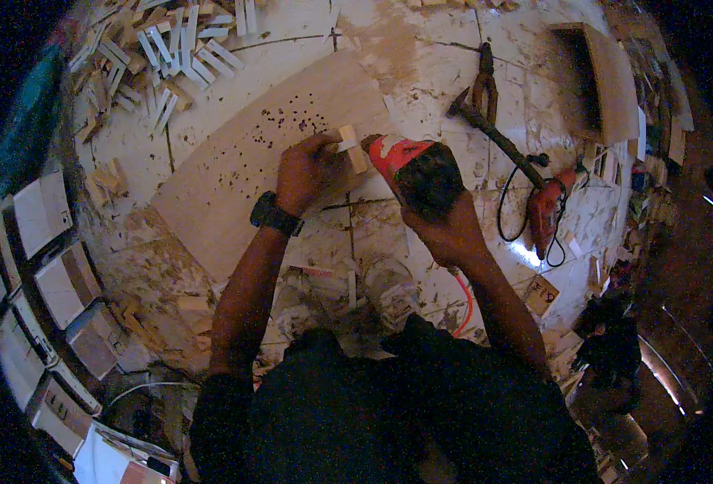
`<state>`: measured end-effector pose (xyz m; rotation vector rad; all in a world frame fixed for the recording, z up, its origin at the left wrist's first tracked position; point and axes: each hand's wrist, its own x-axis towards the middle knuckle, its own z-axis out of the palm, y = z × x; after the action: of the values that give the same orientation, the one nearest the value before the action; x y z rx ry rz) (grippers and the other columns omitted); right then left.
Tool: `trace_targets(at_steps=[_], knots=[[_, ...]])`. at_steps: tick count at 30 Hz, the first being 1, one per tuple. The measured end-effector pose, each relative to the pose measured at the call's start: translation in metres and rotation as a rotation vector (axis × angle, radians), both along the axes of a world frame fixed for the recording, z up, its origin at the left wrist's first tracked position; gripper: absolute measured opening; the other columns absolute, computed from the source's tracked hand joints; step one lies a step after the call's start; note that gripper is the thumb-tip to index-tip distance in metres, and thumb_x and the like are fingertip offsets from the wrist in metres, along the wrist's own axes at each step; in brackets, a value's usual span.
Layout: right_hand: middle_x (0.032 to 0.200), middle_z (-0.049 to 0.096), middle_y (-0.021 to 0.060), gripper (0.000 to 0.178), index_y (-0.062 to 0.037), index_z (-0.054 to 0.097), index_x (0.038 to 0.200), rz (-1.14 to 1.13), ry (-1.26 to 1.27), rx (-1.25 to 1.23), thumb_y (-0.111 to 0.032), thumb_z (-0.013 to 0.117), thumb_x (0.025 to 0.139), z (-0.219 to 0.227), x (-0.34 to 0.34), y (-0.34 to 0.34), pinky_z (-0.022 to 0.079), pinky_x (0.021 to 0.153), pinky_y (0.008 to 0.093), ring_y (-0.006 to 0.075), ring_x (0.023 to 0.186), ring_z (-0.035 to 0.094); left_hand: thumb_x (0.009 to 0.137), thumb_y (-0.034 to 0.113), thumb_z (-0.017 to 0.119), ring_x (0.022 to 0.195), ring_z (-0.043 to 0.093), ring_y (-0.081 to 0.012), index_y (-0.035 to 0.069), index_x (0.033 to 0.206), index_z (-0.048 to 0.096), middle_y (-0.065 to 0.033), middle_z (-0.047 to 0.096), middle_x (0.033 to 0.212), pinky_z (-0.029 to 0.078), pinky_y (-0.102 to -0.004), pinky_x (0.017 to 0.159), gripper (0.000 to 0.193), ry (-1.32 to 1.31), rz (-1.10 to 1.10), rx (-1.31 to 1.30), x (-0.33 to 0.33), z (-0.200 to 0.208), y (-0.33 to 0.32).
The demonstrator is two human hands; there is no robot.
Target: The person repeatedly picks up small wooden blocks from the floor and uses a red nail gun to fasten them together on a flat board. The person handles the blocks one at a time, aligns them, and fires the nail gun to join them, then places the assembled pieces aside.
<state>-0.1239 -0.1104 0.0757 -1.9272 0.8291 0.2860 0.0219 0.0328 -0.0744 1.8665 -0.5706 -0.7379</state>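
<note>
My left hand (306, 168) presses a small pale wooden block (353, 148) onto a long plywood board (235, 169) that lies across the dusty worktop. A dark watch sits on that wrist. My right hand (445, 230) grips a red and black power drill (413, 168), whose nose points left at the block. The bit itself is hidden between drill and block. Many small dark holes speckle the board just above my left hand.
A heap of short wood strips (159, 48) lies at the upper left. A hammer (493, 133), pliers (485, 81) and a second red corded tool (543, 211) lie to the right. An open wooden box (606, 81) stands at the upper right, white boxes (50, 274) along the left.
</note>
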Motion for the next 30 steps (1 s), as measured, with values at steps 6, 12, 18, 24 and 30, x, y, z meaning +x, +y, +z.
trace_targets(at_steps=[6,12,18,24,30], knots=[[0.096,0.063,0.0120,0.033,-0.0030,0.058,0.102,-0.005,0.063,-0.001,-0.014,0.064,0.072,-0.003,0.016,0.012,0.046,0.081,0.0330,0.0215,0.087,0.060,0.083,0.010,0.056,0.084,0.064,-0.0307,0.003,0.096,0.065,-0.0175,0.065,0.094,0.050,-0.0361,0.076,0.017,-0.087,-0.039,0.077,0.002,0.005,-0.003],[0.100,0.063,0.0118,0.035,-0.0020,0.057,0.104,0.015,-0.015,-0.022,-0.013,0.064,0.072,-0.009,0.021,0.016,0.046,0.083,0.0327,0.0218,0.092,0.060,0.082,0.010,0.056,0.086,0.063,-0.0328,0.003,0.095,0.065,-0.0180,0.064,0.095,0.050,-0.0366,0.078,0.017,-0.019,0.003,-0.010,0.000,0.004,-0.005],[0.099,0.063,0.0124,0.035,-0.0026,0.057,0.105,0.031,0.022,-0.084,-0.013,0.063,0.072,-0.014,0.022,0.021,0.046,0.085,0.0337,0.0243,0.093,0.060,0.081,0.008,0.056,0.081,0.063,-0.0339,0.002,0.092,0.064,-0.0177,0.065,0.089,0.050,-0.0378,0.075,0.015,-0.151,-0.032,0.023,0.001,0.004,-0.006],[0.101,0.062,0.0129,0.034,-0.0068,0.058,0.104,0.114,0.020,-0.133,-0.016,0.063,0.071,-0.026,0.019,0.025,0.046,0.086,0.0360,0.0292,0.094,0.059,0.080,0.009,0.058,0.075,0.063,-0.0335,0.004,0.093,0.063,-0.0171,0.065,0.087,0.051,-0.0384,0.069,0.015,-0.254,-0.059,-0.001,0.002,-0.001,-0.007],[0.087,0.064,0.0128,0.034,-0.0040,0.057,0.101,-0.029,-0.067,-0.249,-0.021,0.067,0.073,-0.023,-0.012,0.013,0.050,0.076,0.0365,0.0276,0.078,0.062,0.079,0.011,0.060,0.076,0.063,-0.0331,0.003,0.090,0.064,-0.0165,0.065,0.086,0.051,-0.0378,0.070,0.015,-0.125,0.003,-0.015,0.003,-0.006,-0.009]])
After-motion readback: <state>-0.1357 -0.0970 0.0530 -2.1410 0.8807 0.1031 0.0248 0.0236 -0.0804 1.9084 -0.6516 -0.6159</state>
